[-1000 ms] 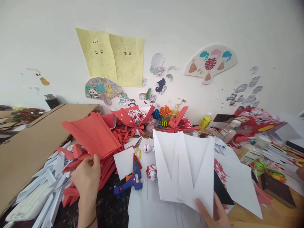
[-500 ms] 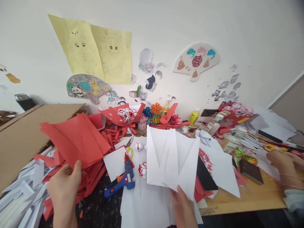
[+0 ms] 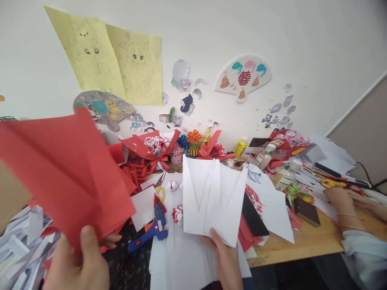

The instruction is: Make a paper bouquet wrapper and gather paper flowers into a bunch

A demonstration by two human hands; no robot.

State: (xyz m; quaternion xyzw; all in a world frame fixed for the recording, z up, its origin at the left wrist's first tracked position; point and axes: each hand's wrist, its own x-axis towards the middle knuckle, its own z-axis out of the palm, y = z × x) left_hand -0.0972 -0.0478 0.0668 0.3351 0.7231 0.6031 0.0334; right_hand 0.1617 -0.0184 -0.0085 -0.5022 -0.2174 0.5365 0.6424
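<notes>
My left hand (image 3: pixel 83 257) is closed on the lower edge of a folded red paper (image 3: pixel 69 169), thumb in front, held up close to the camera. In my right hand (image 3: pixel 222 253) is a folded white paper (image 3: pixel 214 201) with pleats in a zigzag, pinched at its bottom edge above white sheets. Between the two papers lies a blue glue gun (image 3: pixel 151 231) with a small red light lit. Near it are scissors with yellow handles (image 3: pixel 161 193), a white paper flower (image 3: pixel 172 185) and a red-and-white paper flower (image 3: pixel 177 214).
White paper strips (image 3: pixel 21 245) heap at the left. Red paper bouquets (image 3: pixel 155 145) stand by the wall. A black phone-like slab (image 3: pixel 255 213) lies right of the white paper. Another person's hands (image 3: pixel 341 201) work at the far right among bottles (image 3: pixel 284 179) and paper.
My left hand has lifted the red paper off the red pile, bringing it nearer the camera. The white paper stays in my right hand. The view has shifted slightly right.
</notes>
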